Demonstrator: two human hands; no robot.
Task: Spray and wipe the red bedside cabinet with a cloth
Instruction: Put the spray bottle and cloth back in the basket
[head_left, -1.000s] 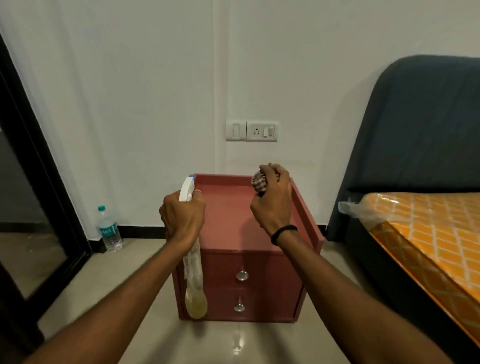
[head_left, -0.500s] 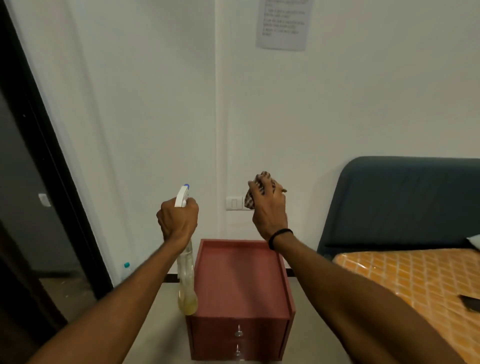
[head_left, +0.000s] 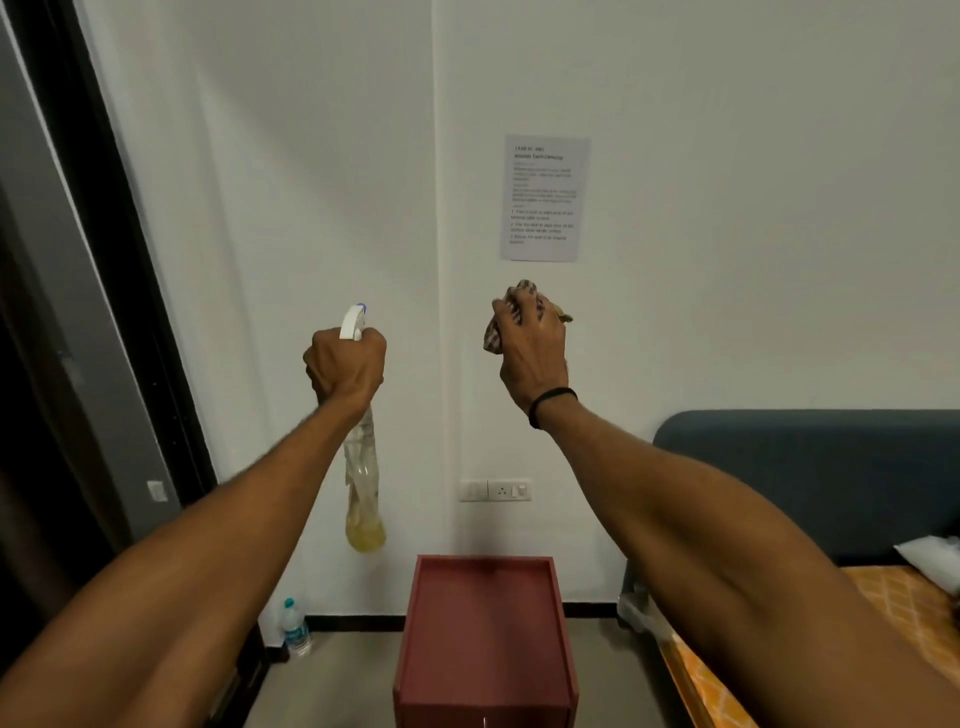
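Both fists have risen high since 1 second ago, my left hand (head_left: 345, 366) gripping the sprayer (head_left: 363, 483), my right hand (head_left: 532, 343) bunching the cloth (head_left: 519, 291), probably readying both, the cabinet (head_left: 485, 634) low between them.

boxy red wooden cabinet (head_left: 485, 639) sits against the white wall (head_left: 727, 208), dark padded bed (head_left: 831, 467) to its right, clear plastic water bottle (head_left: 296, 629) on the floor to its left
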